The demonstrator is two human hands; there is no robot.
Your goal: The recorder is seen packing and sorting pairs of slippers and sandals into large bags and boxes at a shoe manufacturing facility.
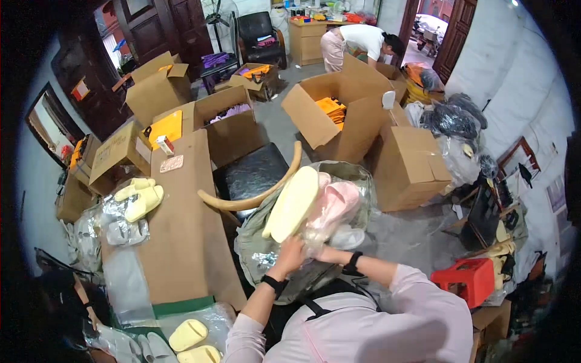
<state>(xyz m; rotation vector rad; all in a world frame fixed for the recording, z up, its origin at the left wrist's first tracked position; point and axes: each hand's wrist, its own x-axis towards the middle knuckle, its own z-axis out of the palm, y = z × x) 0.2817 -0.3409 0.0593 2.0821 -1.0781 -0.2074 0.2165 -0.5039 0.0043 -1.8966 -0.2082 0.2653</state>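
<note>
A pair of pale yellow slippers [293, 204] is tilted up over a big grey-green sack [260, 245], soles toward me. My left hand [290, 254] is closed at their lower end. Close beside it, my right hand [327, 253] is closed on a clear plastic bag [313, 241], its fingertips partly hidden by the film. Pink slippers [333, 206] in clear wrapping lie in the sack, just beyond my hands. Next to them, nearer my right wrist, is a white slipper [347, 238]. Both wrists wear black bands.
At left, a cardboard-covered table [184, 242] carries bagged yellow slippers [144, 202]. A wooden-armed chair [254, 175] stands beyond the sack. Open cartons [357, 136] stand farther off, where a person [363, 42] bends over. A red stool [465, 281] is at right; another person's hand [94, 320] shows lower left.
</note>
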